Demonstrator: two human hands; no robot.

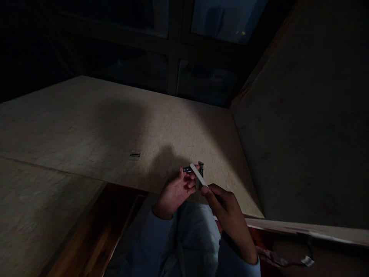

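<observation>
Just above the table's near edge, my left hand (176, 192) is closed, pinching a small dark block (187, 169) with pale marks between thumb and fingers. My right hand (223, 200) grips a flat white stick (198, 175) with a rounded end. That end reaches up to the dark block; whether they touch I cannot tell. Right behind the stick is a dark T-shaped thing (201, 166), its lower part hidden by the stick and my right hand. Farther left, a short dark strip with a teal line (135, 155) lies flat on the table.
The pale speckled table (173, 123) runs back to a dark framed window (173, 50). A grey wall or panel (305, 127) rises along its right side. My lap is below the near edge, and a cable with a white tag (307, 261) lies at lower right. The light is dim.
</observation>
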